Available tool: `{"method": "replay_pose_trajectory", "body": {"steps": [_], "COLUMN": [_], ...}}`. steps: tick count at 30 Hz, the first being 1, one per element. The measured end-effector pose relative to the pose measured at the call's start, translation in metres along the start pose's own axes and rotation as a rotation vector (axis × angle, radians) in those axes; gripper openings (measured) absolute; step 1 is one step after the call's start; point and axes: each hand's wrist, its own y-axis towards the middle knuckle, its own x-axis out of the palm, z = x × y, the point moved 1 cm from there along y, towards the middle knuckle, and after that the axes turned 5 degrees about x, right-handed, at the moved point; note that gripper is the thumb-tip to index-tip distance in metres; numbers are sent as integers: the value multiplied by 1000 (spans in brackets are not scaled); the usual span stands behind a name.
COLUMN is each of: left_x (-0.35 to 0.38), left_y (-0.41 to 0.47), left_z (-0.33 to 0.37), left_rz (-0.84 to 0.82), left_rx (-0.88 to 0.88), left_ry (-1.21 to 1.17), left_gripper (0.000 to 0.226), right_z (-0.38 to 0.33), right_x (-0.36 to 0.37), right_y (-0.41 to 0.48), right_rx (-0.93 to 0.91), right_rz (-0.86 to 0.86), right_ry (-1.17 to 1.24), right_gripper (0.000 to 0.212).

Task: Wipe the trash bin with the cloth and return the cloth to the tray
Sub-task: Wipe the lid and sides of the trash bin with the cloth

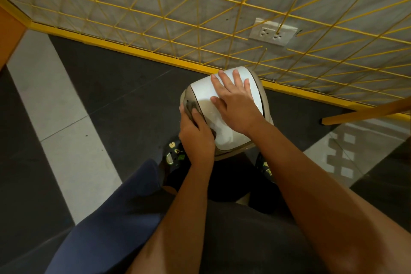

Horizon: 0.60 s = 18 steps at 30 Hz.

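Observation:
A small trash bin (205,93) with a white lid and beige rim stands on the floor just in front of my feet. My right hand (235,104) lies flat on the lid, fingers spread, holding nothing. My left hand (195,133) is closed on a dark grey cloth (190,108), pressed against the bin's left rim. Most of the cloth is hidden under my fingers. No tray is in view.
A yellow wire grid fence (200,18) on a yellow base rail runs right behind the bin, with a wall socket (272,34) behind it. A yellow bar (364,111) juts in at the right. My shoes (175,155) flank the bin on the dark floor.

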Motion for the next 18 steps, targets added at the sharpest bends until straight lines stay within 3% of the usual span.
{"method": "replay_pose_trajectory", "body": {"steps": [6, 10, 15, 18], "left_x": [-3, -11, -10, 1], "left_y": [-50, -18, 48, 76], "left_z": [-6, 11, 36, 48], "left_rz": [16, -38, -446, -700], "left_rx": [-4, -2, 132, 77], "left_ry": [-39, -41, 426, 407], "left_gripper": [47, 46, 36, 34], "right_z": [15, 17, 19, 21], "right_x": [-8, -7, 2, 12], "right_y": [-12, -19, -28, -29], "right_rx": [-108, -109, -126, -93], "right_rz": [-75, -35, -4, -3], "right_ry": [202, 376, 533, 561], "right_gripper": [50, 42, 43, 51]}}
